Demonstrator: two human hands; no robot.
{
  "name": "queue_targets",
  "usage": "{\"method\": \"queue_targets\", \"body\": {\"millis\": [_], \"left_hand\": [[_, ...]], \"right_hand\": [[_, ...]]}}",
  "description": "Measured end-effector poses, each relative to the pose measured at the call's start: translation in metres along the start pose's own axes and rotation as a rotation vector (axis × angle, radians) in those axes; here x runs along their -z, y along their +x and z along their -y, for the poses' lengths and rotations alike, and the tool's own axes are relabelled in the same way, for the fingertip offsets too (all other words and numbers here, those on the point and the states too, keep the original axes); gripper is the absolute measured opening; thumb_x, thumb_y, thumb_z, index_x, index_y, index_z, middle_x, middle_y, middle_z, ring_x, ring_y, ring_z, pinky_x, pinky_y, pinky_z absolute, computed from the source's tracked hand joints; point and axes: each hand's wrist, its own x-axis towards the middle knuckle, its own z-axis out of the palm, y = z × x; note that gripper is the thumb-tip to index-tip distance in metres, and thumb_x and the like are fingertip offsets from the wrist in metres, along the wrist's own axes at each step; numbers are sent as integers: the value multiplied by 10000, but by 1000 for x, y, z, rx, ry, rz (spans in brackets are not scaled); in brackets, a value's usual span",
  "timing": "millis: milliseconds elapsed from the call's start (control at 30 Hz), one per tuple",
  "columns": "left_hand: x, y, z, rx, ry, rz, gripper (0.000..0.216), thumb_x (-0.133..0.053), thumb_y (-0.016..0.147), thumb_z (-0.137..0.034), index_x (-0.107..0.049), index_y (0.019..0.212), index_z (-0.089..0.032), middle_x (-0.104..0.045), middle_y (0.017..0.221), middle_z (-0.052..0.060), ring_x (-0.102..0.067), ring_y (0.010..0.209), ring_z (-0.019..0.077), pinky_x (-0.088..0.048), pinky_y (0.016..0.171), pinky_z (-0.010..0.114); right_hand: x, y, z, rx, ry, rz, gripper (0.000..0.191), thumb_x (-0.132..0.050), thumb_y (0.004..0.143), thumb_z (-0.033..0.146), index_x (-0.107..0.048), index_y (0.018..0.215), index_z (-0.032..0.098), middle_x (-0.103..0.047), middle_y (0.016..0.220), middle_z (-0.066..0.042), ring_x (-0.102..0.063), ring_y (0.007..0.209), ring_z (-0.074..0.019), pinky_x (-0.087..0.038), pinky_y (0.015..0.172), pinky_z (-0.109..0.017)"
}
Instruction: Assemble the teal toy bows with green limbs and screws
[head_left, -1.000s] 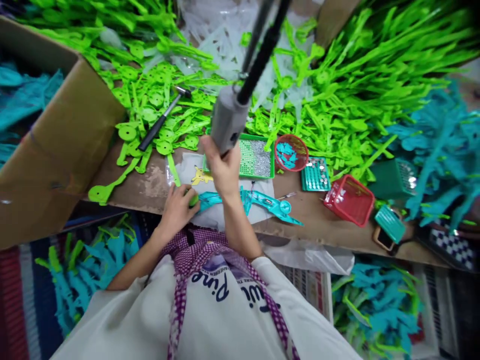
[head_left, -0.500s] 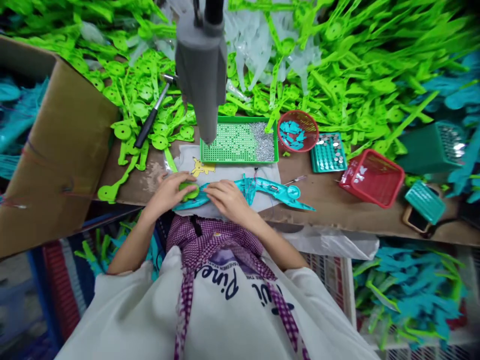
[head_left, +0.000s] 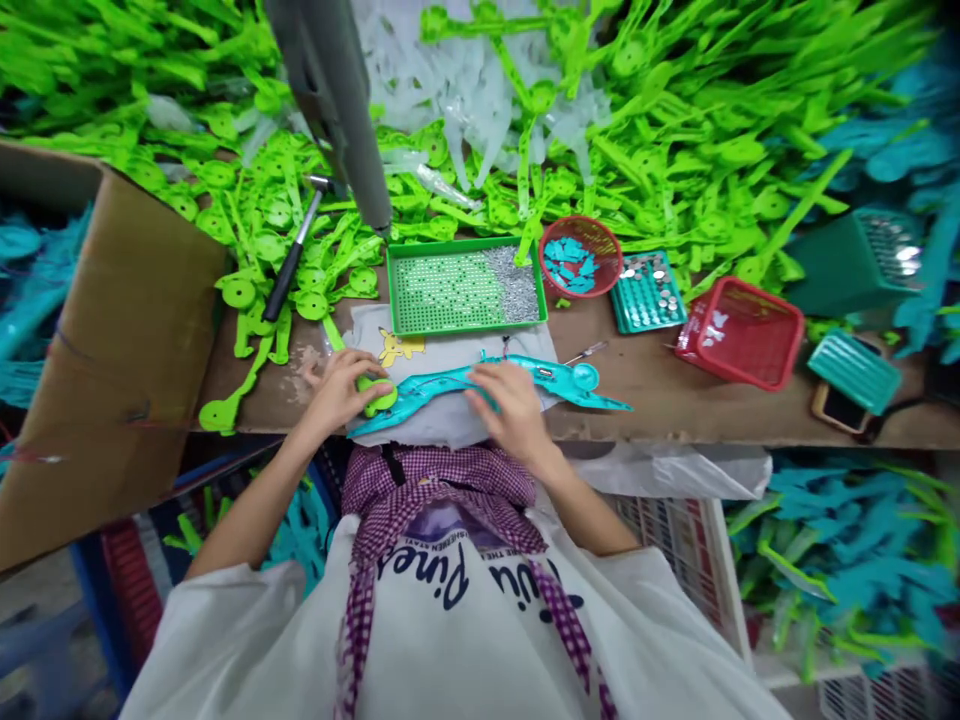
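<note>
A long turquoise plastic shell lies across a light grey cloth at the table's front edge, its hollow side up, with thin wires inside. At its left end, my left hand has fingers and thumb closed on a lime-green rounded plastic part. My right hand is over the middle of the shell, hiding that stretch of it. Its fingers are bent and blurred by motion, so I cannot make out whether they grip anything.
A grey power screwdriver hangs above a green tray of small screws. Nearby are a hammer, a red basket of turquoise pieces, a teal tray and a red bin. Lime-green parts pile behind; a cardboard box stands left.
My right hand has moved right along the shell, from left of its middle to over it. My left hand stays at the left end. The hanging screwdriver appears shifted left and tilted.
</note>
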Motion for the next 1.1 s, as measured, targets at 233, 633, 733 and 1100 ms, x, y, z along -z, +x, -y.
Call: {"method": "queue_targets", "body": {"millis": [233,633,733,1100], "left_hand": [[-3,6,2,-14,-78,37,240,-654,912,-431,-771,834,-238,-770,980,68,-639,1044,260,-434,1032,453],[18,40,2,19,84,304,454,-683,836,-648,-718,707,-215,-743,825,89,-623,1039,320,-441,938,497],[15,34,-4,26,89,261,411,-680,875,-585,-708,708,-211,-740,829,83,-619,1051,317,-398,1006,562],[68,-48,-30,-782,-386,619,328,-685,561,-773,-722,623,-454,-729,821,0,-697,869,247,-579,865,441]], "right_hand": [[16,-12,-8,-71,-95,-73,247,-539,1013,334,-753,1078,231,-788,1096,-94,-704,1066,-246,-480,984,-468],[-80,5,43,263,79,432,396,-448,1052,264,-611,1412,234,-630,1448,-63,-540,1425,-195,-317,1278,-525],[-83,3,43,256,83,417,393,-461,1044,246,-622,1402,234,-638,1439,-74,-557,1410,-199,-301,1283,-537],[4,-8,2,-119,-65,-232,230,-549,1003,351,-744,989,230,-774,1002,-85,-701,988,-240,-482,957,-460]]}}
